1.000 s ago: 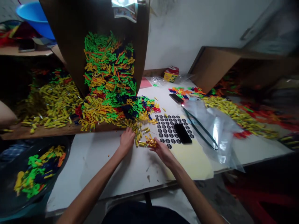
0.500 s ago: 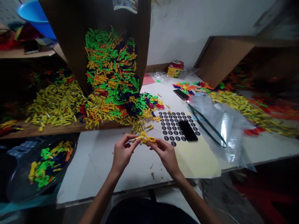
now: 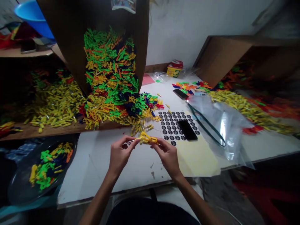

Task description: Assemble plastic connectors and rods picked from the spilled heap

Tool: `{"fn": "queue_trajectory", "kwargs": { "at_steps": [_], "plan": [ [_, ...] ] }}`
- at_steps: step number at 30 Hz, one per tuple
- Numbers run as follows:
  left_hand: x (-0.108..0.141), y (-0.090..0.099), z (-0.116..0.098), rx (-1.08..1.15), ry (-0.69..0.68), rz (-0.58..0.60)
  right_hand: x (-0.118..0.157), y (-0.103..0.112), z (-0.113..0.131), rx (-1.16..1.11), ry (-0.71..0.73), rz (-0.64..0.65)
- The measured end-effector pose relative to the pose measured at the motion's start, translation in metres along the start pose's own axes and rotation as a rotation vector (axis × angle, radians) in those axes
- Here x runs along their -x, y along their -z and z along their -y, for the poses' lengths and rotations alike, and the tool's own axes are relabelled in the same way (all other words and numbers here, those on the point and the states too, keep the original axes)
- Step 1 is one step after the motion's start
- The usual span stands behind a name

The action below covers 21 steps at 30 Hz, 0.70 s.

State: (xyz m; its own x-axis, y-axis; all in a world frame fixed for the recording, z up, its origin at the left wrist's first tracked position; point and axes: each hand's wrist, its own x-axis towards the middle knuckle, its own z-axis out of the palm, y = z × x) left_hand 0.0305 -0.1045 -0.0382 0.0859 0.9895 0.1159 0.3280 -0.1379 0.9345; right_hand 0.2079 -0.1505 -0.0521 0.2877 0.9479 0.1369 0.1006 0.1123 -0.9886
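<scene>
Both hands have risen off the white tabletop [image 3: 93, 168] and come together: the left hand [image 3: 119, 155] and right hand [image 3: 168, 157] pinch a tangle of yellow plastic pieces [image 3: 148, 139] at the fingertips, just above the table. A spilled heap of mixed plastic pieces [image 3: 117, 109] lies directly ahead, a black-dotted sticker sheet [image 3: 168, 125] ahead of the right hand.

the left hand [image 3: 119, 156] and the right hand [image 3: 167, 159] can pass low over the white table [image 3: 93, 178] toward the person, and leftward as far as the dark round tray [image 3: 14, 193] beside its edge. forward, the spilled pile of plastic pieces [image 3: 117, 109] stands in the way; on the right, the black phone [image 3: 187, 130] on the sticker sheet [image 3: 168, 125] and the plastic bag [image 3: 217, 125] block the path.
</scene>
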Motion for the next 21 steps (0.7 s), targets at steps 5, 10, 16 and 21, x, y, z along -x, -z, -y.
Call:
{"fn": "queue_trajectory", "kwargs": {
  "at_steps": [5, 10, 16, 21],
  "plan": [
    [0.005, -0.002, -0.004, -0.080, -0.067, -0.019, 0.004, -0.003, -0.001, 0.048, 0.046, 0.043],
    [0.000, 0.006, -0.003, 0.048, 0.000, 0.104, 0.003, 0.007, -0.005, -0.009, 0.038, 0.141],
    [-0.004, 0.021, 0.006, 0.138, 0.188, 0.327, 0.006, 0.002, -0.011, -0.234, -0.178, 0.350],
    [0.017, 0.106, 0.021, -0.179, 0.158, -0.029, -0.024, -0.005, -0.036, 0.029, -0.044, 0.516]
  ]
}}
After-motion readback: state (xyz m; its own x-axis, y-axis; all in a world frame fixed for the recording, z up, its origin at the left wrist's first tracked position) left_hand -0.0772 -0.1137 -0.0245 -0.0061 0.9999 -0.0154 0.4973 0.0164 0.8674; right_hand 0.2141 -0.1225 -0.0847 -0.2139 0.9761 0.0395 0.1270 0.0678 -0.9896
